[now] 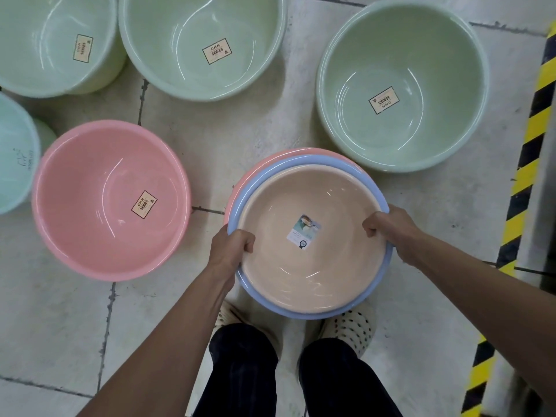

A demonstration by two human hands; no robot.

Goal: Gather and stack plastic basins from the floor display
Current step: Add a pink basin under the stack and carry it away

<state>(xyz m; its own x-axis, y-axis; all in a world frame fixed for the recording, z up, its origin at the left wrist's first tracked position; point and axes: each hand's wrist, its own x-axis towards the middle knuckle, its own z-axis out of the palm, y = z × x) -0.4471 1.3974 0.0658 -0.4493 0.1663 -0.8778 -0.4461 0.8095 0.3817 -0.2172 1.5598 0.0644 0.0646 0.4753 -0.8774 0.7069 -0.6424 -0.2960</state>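
I hold a nested stack of basins above my feet: a beige basin [310, 275] on top, a blue basin [264, 299] under it, and a pink basin rim [255, 173] lowest. My left hand [230, 251] grips the stack's left rim, fingers curled inside. On the right rim, my right hand [388, 228] is closed the same way. A single pink basin [99, 224] sits on the floor to the left. Three pale green basins lie farther off: one at right [400, 55], one at top centre [204, 13], one at top left [45, 19].
A mint basin [15, 158] shows at the left edge. A yellow and black hazard stripe [523, 176] runs along the right side of the tiled floor [228, 139]. My legs and spotted slippers [349, 326] are below the stack.
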